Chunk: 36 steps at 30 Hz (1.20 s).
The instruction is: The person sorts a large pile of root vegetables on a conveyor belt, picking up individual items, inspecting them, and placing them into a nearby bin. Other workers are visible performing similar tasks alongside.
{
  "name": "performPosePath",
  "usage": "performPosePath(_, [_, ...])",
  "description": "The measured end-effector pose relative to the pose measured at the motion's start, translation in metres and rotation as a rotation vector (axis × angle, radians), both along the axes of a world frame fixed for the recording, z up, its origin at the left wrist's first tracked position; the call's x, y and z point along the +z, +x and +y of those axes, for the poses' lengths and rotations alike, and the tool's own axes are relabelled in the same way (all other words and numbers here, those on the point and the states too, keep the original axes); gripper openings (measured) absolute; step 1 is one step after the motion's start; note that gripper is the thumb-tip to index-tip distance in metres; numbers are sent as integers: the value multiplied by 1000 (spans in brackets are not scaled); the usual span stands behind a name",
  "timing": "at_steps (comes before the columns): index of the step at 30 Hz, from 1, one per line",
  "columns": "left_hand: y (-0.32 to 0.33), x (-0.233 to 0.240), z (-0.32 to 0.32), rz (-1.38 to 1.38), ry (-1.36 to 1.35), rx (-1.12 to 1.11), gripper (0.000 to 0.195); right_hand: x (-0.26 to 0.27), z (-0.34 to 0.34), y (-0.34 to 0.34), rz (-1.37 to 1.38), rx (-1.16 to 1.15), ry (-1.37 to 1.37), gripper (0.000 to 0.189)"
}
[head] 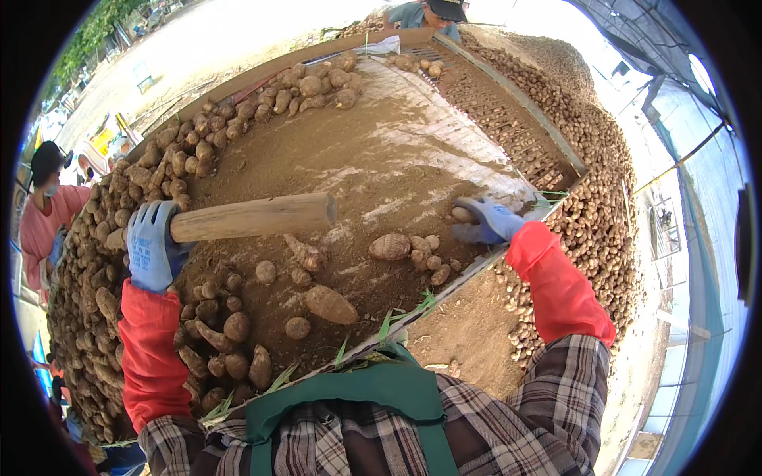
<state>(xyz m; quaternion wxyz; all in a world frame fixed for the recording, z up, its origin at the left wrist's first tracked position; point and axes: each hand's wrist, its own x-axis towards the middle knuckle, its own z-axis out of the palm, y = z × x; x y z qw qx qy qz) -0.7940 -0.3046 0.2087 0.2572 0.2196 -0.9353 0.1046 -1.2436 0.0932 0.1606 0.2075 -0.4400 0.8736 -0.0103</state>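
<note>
My left hand (153,247), in a blue work glove and red sleeve cover, is wrapped around the narrow part of a wooden club (256,218). The club's thick end points right over the soil-covered sorting table (286,160). At the table's right edge, my gloved right hand (491,221) has its fingers around a small brown taro corm (463,215). Close to that hand lies a cluster of small corms (421,253) beside a larger ringed corm (390,246). A long oval corm (331,304) rests nearer to my body.
Taro corms are heaped (89,297) along the table's left side. A slatted chute (506,119) adjoins its right end, with a large corm pile (595,202) beyond. One person (50,217) stands at left, another (417,16) at the far end.
</note>
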Motion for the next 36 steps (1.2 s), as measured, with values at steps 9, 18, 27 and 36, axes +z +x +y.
performPosePath(9, [22, 38, 22, 10, -68, -14, 47, -53, -150, 289, -590, 573, -220, 81])
performPosePath(18, [-43, 64, 58, -230, 154, -156, 57, -23, -181, 390, -673, 881, -563, 69])
performPosePath(27, [-194, -18, 185, -277, 724, -640, 54, -10, -76, 332, -209, 781, -831, 26])
performPosePath(36, [-32, -51, 202, -129, 662, -594, 45, -24, -67, 324, -290, 738, -889, 21])
